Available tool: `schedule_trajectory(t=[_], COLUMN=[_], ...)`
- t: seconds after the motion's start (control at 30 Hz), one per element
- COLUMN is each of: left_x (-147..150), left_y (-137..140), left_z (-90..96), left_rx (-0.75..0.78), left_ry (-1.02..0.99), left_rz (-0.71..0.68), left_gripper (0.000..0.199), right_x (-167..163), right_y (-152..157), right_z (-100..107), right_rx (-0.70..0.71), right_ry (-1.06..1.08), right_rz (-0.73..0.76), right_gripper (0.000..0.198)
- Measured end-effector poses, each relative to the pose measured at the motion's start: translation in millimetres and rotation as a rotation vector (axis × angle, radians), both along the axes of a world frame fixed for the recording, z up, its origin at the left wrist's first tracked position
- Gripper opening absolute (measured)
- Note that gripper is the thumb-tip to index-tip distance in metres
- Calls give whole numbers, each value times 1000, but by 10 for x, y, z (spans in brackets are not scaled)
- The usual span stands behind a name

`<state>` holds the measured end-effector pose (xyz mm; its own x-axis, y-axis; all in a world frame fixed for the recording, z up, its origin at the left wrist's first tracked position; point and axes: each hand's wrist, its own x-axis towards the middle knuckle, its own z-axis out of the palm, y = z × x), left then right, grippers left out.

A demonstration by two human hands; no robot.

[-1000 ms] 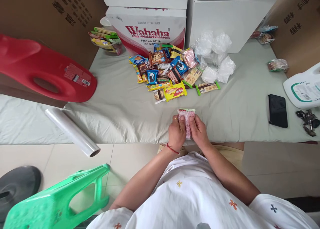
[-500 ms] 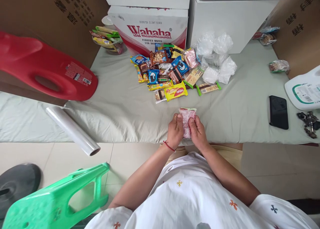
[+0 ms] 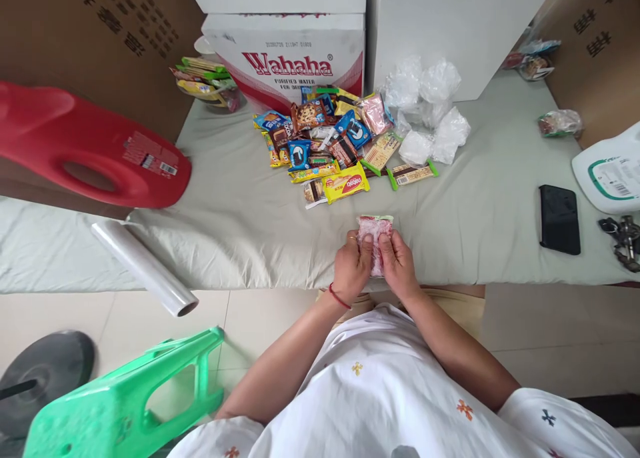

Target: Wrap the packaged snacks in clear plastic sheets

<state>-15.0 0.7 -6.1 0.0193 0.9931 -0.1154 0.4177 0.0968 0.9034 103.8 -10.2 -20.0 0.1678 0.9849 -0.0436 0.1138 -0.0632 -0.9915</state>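
Near the front edge of the cloth-covered table (image 3: 280, 251), a small pinkish snack packet (image 3: 375, 227) is held between both hands. My left hand (image 3: 352, 263) grips its left side, thumb pressed on the face. On the right side my right hand (image 3: 398, 263) closes around it the same way, the two thumbs almost side by side. Beyond the hands lies a heap of wrapped snacks, with a yellow wafer pack (image 3: 346, 183) and a green-ended bar (image 3: 413, 175) at its near side. Crumpled clear plastic bags (image 3: 434, 131) sit right of the heap.
A red jug (image 3: 150, 168) and a roll of plastic film (image 3: 145, 268) lie on the left, the roll overhanging the edge. White boxes (image 3: 430, 38) stand behind. A phone (image 3: 559, 219), keys (image 3: 625, 241) and a white bottle (image 3: 613, 175) are right. Below is a green stool (image 3: 120, 391).
My left thumb has shifted inward over the packet's face, closer to the right thumb. The camera view has turned slightly; the other things stay where they were.
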Motion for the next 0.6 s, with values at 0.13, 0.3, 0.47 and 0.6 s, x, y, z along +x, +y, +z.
schedule_trajectory(t=[0.13,0.3,0.47,0.6], left_x=[23,72,144,149], left_y=[36,56,49,45], left_z=[-1,82,22,-37], left_rx=[1,-41,-66,-52], left_ry=[-164,-277,-319,-316], left_rz=[0,10,73,99], left_gripper=[48,59,65,64], right_x=[40,56,37,37], right_y=[0,-24,-30,-14], right_z=[25,10,-32,-35], right_rx=[9,-8,-3,-8], right_ry=[34,110,170,199], right_rz=[45,14,-33,-28], right_gripper=[37,39,42,42])
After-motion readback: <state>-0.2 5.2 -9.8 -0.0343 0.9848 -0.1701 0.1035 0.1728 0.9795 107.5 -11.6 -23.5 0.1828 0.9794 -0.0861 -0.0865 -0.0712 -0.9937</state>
